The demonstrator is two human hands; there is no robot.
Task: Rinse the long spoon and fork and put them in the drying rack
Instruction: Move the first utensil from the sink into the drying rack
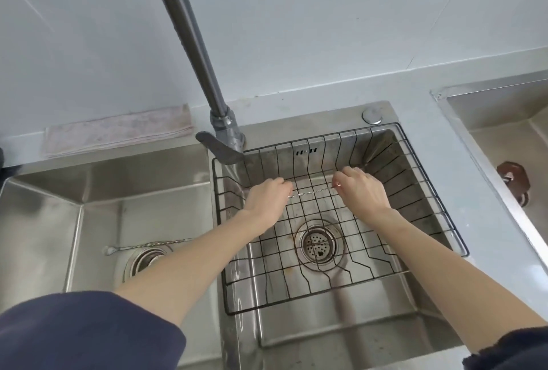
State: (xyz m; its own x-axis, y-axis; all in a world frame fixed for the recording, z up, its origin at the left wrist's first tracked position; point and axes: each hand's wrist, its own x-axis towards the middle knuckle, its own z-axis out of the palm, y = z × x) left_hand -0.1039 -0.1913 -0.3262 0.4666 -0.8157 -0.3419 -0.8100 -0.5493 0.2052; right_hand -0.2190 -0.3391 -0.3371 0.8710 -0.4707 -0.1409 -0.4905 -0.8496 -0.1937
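I hold a long twisted-handle steel utensil level between my left hand and my right hand, each pinched shut on one end, just above the black wire drying rack set in the steel sink basin. I cannot tell whether it is the spoon or the fork. I judge this the placing step: next I should lower it onto the wires and let go. The other long twisted steel utensil lies left of my left forearm, by the other basin's drain.
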